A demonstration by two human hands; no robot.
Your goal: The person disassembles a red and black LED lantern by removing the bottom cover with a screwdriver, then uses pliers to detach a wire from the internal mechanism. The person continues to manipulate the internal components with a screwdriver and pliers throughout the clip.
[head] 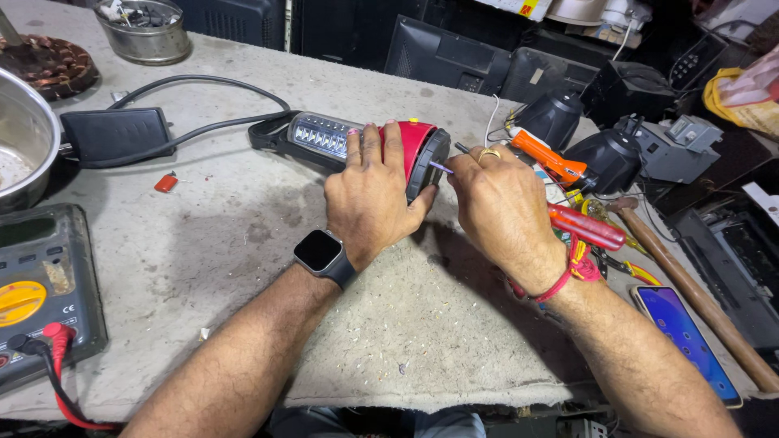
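My left hand is gripping the red plastic torch with black rim; my right hand is pinching a thin purple-handled screwdriver against it.

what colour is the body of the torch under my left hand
Red, with a black front ring; the torch shows best in the head view.
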